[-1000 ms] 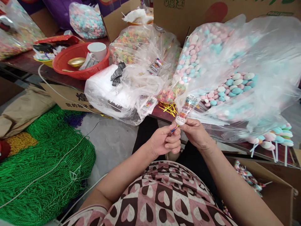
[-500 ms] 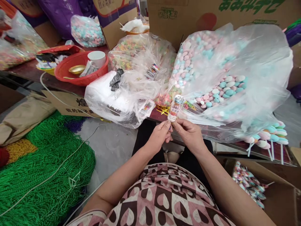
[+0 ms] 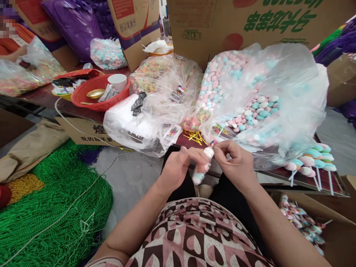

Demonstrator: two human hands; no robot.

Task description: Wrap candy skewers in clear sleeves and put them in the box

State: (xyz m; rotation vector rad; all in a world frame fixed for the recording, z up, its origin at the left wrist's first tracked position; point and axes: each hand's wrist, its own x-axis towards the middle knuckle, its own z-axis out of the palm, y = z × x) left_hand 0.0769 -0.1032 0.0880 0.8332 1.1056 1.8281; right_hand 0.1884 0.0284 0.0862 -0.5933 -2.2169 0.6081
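Note:
A wrapped marshmallow lollipop (image 3: 198, 178), white and pale blue and blurred by motion, tilts downward between my hands above my lap. My right hand (image 3: 236, 162) pinches its upper end between thumb and fingers. My left hand (image 3: 178, 167) is beside the candy, its thumb raised and its forefinger reaching across the wrapper. Motion and overlap hide whether those left fingers grip it. Gold twist ties (image 3: 195, 137) lie on the table edge just beyond my hands.
A large clear bag of pastel marshmallows (image 3: 264, 107) lies ahead right, with unwrapped marshmallow skewers (image 3: 313, 161) at the table's right edge. A box of wrapped candies (image 3: 303, 222) stands below. A red basket (image 3: 100, 105) and a bag of white wrappers (image 3: 122, 124) are left; green cord (image 3: 55, 193) covers the floor.
The lollipop has swung from upright, label showing, to hanging downward. My left hand has shifted left and lower, its fingers loosened. My right hand now pinches the upper end.

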